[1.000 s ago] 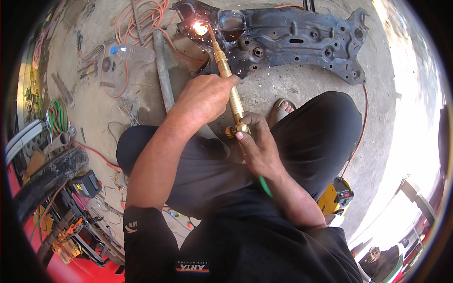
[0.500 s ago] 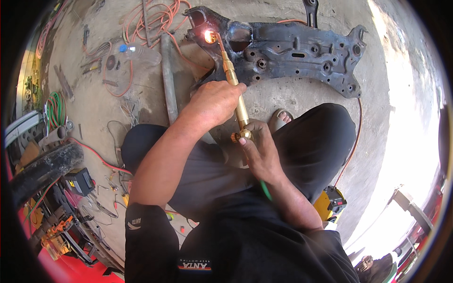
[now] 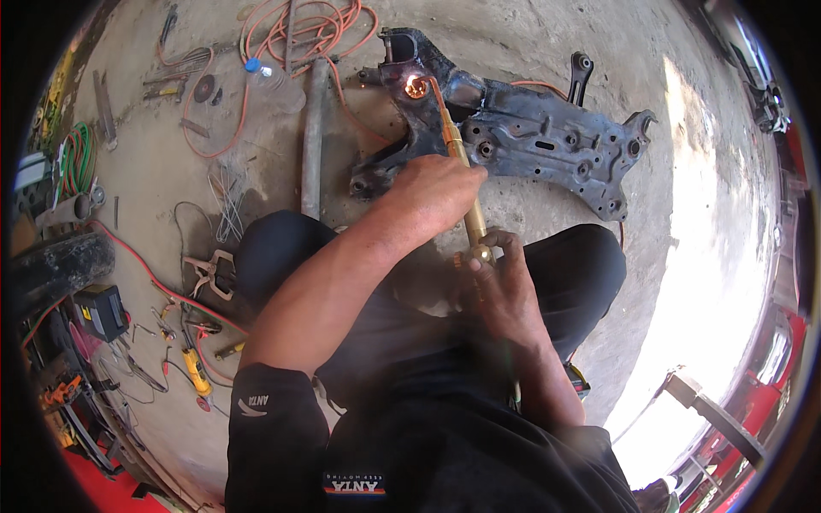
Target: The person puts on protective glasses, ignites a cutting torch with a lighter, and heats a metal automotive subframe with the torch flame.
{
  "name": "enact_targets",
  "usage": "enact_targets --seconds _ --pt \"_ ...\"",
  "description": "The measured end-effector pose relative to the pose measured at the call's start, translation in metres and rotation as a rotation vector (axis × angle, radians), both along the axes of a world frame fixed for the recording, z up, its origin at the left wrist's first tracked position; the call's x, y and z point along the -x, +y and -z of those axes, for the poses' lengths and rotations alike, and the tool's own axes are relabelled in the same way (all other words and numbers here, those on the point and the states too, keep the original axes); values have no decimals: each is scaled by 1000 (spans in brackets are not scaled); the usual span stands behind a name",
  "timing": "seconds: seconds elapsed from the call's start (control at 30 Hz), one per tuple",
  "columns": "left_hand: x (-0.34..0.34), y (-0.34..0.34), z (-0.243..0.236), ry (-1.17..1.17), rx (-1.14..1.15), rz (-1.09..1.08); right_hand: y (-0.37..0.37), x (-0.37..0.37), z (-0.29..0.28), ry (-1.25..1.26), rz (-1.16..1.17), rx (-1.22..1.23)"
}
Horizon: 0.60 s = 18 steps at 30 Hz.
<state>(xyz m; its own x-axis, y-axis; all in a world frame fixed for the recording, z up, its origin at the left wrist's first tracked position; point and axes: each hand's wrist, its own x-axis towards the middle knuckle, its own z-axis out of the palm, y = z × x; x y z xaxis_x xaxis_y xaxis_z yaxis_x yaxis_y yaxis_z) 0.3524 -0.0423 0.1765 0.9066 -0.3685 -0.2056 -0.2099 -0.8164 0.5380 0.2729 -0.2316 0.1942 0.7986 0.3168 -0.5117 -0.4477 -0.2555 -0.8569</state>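
A brass gas torch (image 3: 475, 224) slants up and away from me, held in both hands. My left hand (image 3: 434, 195) is closed around the middle of its barrel. Lower down, my right hand (image 3: 513, 295) grips the rear end, its thumb and fingers at the brass valve knobs (image 3: 466, 256). The thin copper-coloured tip reaches the far left part of a dark metal car subframe (image 3: 547, 141) lying on the ground. Beside the tip, a round spot (image 3: 416, 87) on the subframe glows orange. Whether the tip touches the metal, I cannot tell.
Left of the subframe lie a grey metal pipe (image 3: 313, 141), a coiled orange hose (image 3: 299, 38) and a clear plastic bottle (image 3: 278, 90). A clamp (image 3: 211, 272), a yellow power tool (image 3: 197, 372) and a thick black tube (image 3: 64, 261) are further left. My bent knees flank the torch.
The whole view has shifted, so the subframe, hoses and tools appear displaced. The glow at the spot looks smaller and less bright. Both hands keep their hold on the torch.
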Motion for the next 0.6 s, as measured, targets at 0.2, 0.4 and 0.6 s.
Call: enact_targets --seconds 0.2,0.4,0.6 --pt "2 10 5 -21 28 3 10 -1 -4 -159 -68 122" --pt "4 14 4 -66 54 15 19 -1 -11 -120 -57 145" --pt "5 12 4 -54 54 -9 22 -2 -21 -121 -99 213"
